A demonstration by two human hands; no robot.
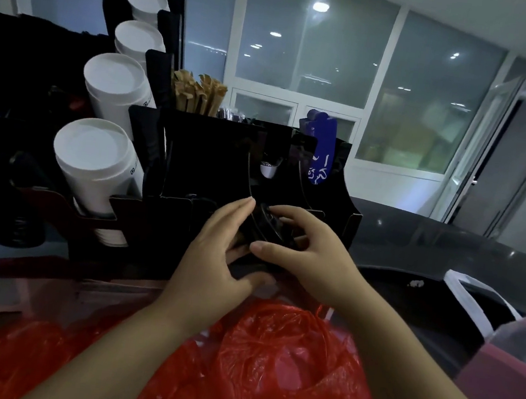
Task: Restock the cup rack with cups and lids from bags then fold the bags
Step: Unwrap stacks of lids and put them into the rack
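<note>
The left hand (213,252) and right hand (305,247) curl round the black lids (265,222). They look light and slippery. Squeeze the stack's sides.

The black lids (265,226) between the left hand (216,253) and right hand (305,247) merge with the dark cup rack (207,160), so their number cannot be told. The red bag (270,357) runs off the picture's bottom edge, and the white print on the blue packet (321,147) is too small to read.
</note>
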